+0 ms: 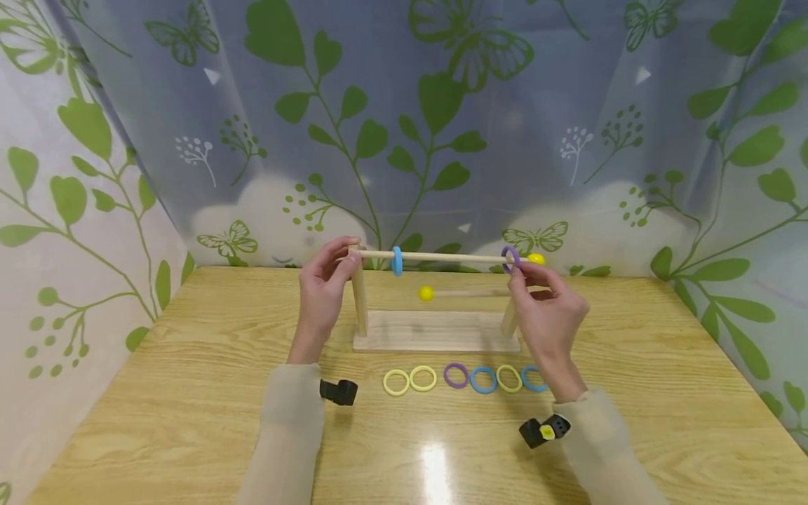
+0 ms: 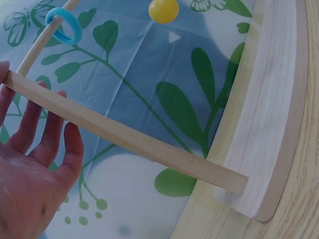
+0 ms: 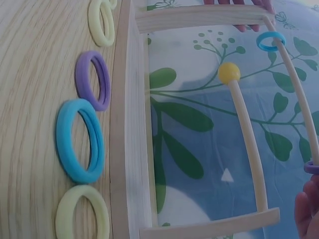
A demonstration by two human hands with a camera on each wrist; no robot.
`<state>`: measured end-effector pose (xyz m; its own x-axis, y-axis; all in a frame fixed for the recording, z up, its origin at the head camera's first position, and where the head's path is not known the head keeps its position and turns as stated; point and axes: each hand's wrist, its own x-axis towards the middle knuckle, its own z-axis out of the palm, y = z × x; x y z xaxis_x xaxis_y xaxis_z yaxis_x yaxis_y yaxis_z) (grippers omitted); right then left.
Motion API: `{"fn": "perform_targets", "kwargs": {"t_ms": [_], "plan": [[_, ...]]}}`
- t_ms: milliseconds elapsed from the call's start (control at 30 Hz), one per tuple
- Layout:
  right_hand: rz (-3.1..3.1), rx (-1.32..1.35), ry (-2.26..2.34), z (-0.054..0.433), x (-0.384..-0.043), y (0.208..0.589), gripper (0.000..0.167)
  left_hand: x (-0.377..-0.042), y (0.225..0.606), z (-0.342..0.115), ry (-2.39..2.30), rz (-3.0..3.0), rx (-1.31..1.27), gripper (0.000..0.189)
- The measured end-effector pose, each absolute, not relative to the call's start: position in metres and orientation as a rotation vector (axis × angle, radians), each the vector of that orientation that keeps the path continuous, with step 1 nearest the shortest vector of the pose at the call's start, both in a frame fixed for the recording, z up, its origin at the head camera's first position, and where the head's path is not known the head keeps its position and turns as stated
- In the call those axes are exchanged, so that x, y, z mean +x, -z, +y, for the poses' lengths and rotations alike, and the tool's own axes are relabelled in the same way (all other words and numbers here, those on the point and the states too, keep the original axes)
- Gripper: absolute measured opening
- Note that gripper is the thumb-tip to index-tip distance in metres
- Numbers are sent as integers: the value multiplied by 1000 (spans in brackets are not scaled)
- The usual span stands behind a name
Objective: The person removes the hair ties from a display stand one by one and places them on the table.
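A wooden stand [image 1: 435, 333] has two upright posts with a round rod [image 1: 454, 258] at the top. My left hand [image 1: 322, 287] pinches the top of the left post [image 2: 124, 130], thumb in front. Near that end, a light blue ring [image 1: 397, 261] hangs on the rod. At the other end my right hand [image 1: 550, 312] pinches a purple ring [image 3: 312, 168], which is around the rod beside a yellow ball [image 1: 536, 259]. Below, a shorter rod [image 3: 249, 144] tipped with a yellow ball [image 3: 229, 73] points left from the right post.
In front of the stand, several rings lie in a row on the wooden table [image 1: 208, 393], among them a purple ring [image 3: 82, 79], a blue ring [image 3: 64, 142] and a pale yellow ring [image 3: 65, 214]. A leaf-patterned curtain [image 1: 391, 175] hangs behind the table.
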<state>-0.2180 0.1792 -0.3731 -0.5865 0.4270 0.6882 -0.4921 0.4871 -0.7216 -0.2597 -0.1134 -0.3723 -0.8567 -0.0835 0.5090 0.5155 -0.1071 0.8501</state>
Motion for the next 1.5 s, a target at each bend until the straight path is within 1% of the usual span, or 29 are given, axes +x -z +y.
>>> {"fn": "perform_targets", "kwargs": {"t_ms": [600, 867, 1500], "plan": [[-1774, 25, -1245, 198, -214, 378, 8, -258, 371, -113, 2021, -1770, -473, 26], [-1780, -1, -1228, 204, -213, 376, 10, -259, 372, -113, 2015, -1773, -471, 26], [-1771, -13, -1174, 217, -218, 374, 10, -260, 373, -114, 2009, -1786, -472, 26]]}}
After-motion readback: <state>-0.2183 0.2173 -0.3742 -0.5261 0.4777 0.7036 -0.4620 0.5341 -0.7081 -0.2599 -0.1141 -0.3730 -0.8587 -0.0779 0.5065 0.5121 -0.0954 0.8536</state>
